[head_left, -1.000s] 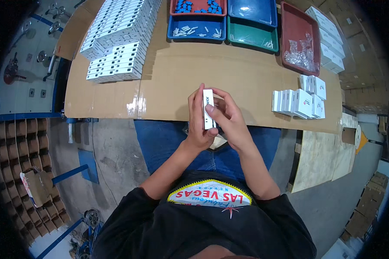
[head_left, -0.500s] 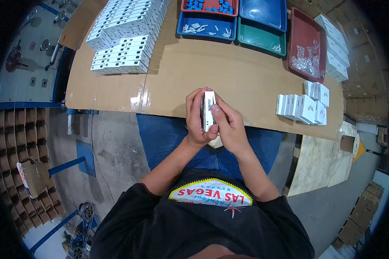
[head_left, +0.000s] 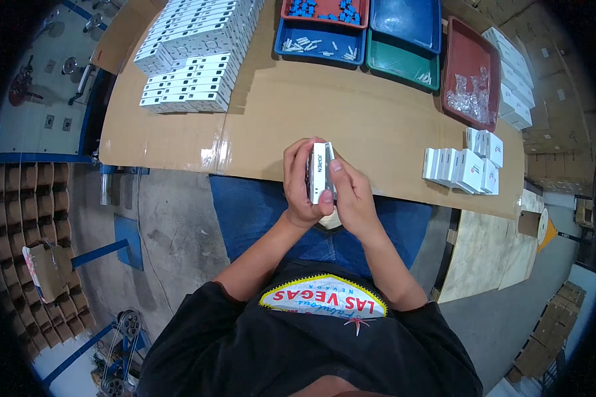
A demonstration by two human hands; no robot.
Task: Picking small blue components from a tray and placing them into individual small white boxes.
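Note:
In front of my body, at the near edge of the cardboard-covered table point(head_left: 265, 126), both hands hold a slim white box-shaped piece point(head_left: 318, 173) with dark printing on its narrow face. My left hand point(head_left: 298, 188) wraps round its left side, thumb tip at the lower end. My right hand point(head_left: 355, 198) closes against the right side, where a greyish face or second part shows; I cannot tell which. Fingers cover the underside. Off to the right stand several white, flat square pieces point(head_left: 469, 169) in short rows.
Tall stacks of white rectangular pieces point(head_left: 191, 83) stand at the far left. Along the back lie a red tray point(head_left: 364, 25) with blue parts, a blue tray point(head_left: 321, 58) with small white parts, a green tray point(head_left: 394, 63), and a dark red tray point(head_left: 453, 66) with clear plastic bits.
The white piece has turned slightly in my hands, so a greyish strip now shows on its right. My right thumb has slid off the printed face to that side.

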